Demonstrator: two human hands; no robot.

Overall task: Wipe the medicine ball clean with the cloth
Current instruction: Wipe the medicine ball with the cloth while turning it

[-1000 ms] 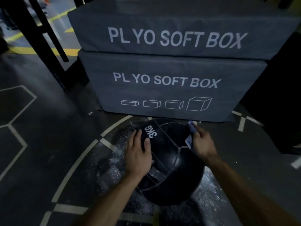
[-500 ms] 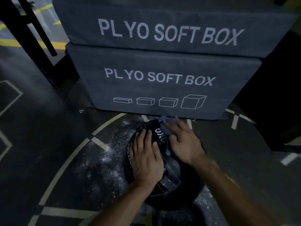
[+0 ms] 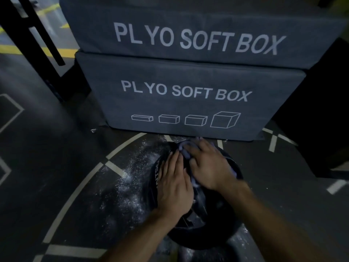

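Observation:
The black medicine ball (image 3: 217, 222) sits on the dark floor in front of the stacked boxes, with white lettering on its left side. My left hand (image 3: 174, 186) lies flat on the ball's top left, fingers straight. My right hand (image 3: 207, 165) presses a pale bluish cloth (image 3: 184, 150) onto the top of the ball; the cloth bunches out past my fingertips and a strip of it shows under my wrist. Most of the cloth is hidden under the hand.
Two grey boxes marked PLYO SOFT BOX (image 3: 188, 95) are stacked right behind the ball. White powder (image 3: 130, 178) is scattered on the floor to the ball's left. A black rack frame (image 3: 37, 40) stands at the far left. A dark block (image 3: 324, 110) is at the right.
My right hand has slid the cloth from the ball's right side over to its top, beside my left hand. My left hand stayed on the ball, and the 3KG label is now covered.

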